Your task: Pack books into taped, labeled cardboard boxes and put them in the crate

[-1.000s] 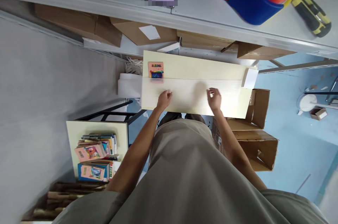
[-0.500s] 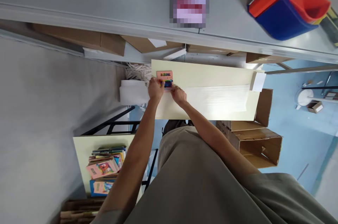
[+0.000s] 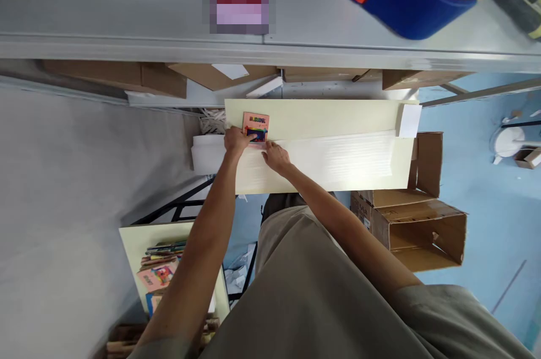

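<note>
A small pink book [image 3: 256, 120] with a dark picture on its cover lies at the left end of a cream tabletop [image 3: 321, 114]. It rests at the edge of a long white wrapping sheet [image 3: 338, 156]. My left hand [image 3: 237, 140] holds the book's left side, with the thumb across the cover and the other fingers hidden. At the book's lower right corner, my right hand [image 3: 276, 157] has its bent fingers on the edge of the sheet, seemingly pinching it. A white block-like stack [image 3: 408, 120] sits at the table's right end.
A grey shelf [image 3: 127, 15] runs across the front, bearing a red and blue holder [image 3: 414, 4] and a yellow-black tool [image 3: 518, 1]. White rolls [image 3: 207, 153] stand left. Piled books [image 3: 160, 274] are at lower left; an open cardboard box [image 3: 422, 235] is at right.
The camera view has shifted. My right hand has slid from the book's lower corner onto the sheet edge just below it. My left hand keeps its hold on the book.
</note>
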A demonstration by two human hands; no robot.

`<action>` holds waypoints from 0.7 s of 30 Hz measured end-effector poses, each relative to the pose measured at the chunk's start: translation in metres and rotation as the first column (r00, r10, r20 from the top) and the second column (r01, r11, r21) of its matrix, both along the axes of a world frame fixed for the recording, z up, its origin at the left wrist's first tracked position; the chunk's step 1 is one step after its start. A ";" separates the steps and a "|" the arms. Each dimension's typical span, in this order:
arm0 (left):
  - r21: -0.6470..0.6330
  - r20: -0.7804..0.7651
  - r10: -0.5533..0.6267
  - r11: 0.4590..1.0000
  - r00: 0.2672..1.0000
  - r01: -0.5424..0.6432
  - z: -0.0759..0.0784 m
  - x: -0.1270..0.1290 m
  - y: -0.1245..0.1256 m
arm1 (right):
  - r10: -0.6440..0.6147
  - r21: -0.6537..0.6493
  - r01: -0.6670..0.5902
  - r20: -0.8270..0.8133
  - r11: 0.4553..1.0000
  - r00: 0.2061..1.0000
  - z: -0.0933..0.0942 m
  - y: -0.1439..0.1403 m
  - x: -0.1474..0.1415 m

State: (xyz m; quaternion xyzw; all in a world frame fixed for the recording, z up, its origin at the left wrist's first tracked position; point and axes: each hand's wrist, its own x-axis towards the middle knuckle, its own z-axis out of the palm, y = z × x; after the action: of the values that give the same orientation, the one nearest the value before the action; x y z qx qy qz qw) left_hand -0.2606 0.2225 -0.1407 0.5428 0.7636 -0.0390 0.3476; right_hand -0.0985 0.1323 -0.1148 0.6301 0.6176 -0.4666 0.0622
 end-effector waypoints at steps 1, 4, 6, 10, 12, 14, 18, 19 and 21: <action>-0.030 -0.057 -0.011 0.999 0.998 0.009 0.002 0.004 0.001 | 0.032 0.026 -0.032 -0.017 0.999 0.999 0.003 -0.006 0.013; -0.048 -0.178 -0.049 0.998 0.983 0.041 0.009 0.022 0.006 | 0.051 0.115 -0.046 -0.038 0.992 0.998 0.009 -0.033 0.073; 0.016 -0.202 -0.086 0.996 0.976 0.091 0.015 0.038 0.009 | -0.014 0.152 0.016 -0.017 0.988 1.000 0.008 -0.059 0.130; 0.272 -0.126 -0.064 0.958 0.990 0.096 0.034 0.090 0.008 | -0.219 0.134 0.205 0.099 0.969 0.971 -0.002 -0.116 0.249; 0.403 -0.036 -0.051 0.913 0.998 0.061 0.046 0.126 0.002 | -0.296 0.127 0.280 0.125 0.952 0.947 -0.012 -0.142 0.296; 0.456 0.108 -0.048 0.890 0.993 -0.007 0.055 0.167 -0.013 | -0.365 0.140 0.352 0.079 0.925 0.928 -0.022 -0.161 0.330; 0.132 0.655 0.123 0.953 0.746 -0.273 0.056 0.263 -0.071 | -0.545 0.166 0.556 -0.113 0.814 0.831 -0.039 -0.179 0.372; -0.064 0.751 0.232 0.957 0.618 -0.282 0.051 0.287 -0.090 | -0.595 0.167 0.611 -0.135 0.774 0.792 -0.040 -0.181 0.379; -0.191 0.776 0.286 0.956 0.562 -0.222 0.037 0.330 -0.127 | -0.680 0.169 0.693 -0.137 0.700 0.720 -0.041 -0.183 0.390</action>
State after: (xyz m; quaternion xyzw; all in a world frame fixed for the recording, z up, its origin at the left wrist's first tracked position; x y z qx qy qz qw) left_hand 0.0696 0.0952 -0.1040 0.3745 0.5961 0.2303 0.6719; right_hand 0.2919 -0.0509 -0.1560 0.8023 0.3852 -0.4086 -0.2024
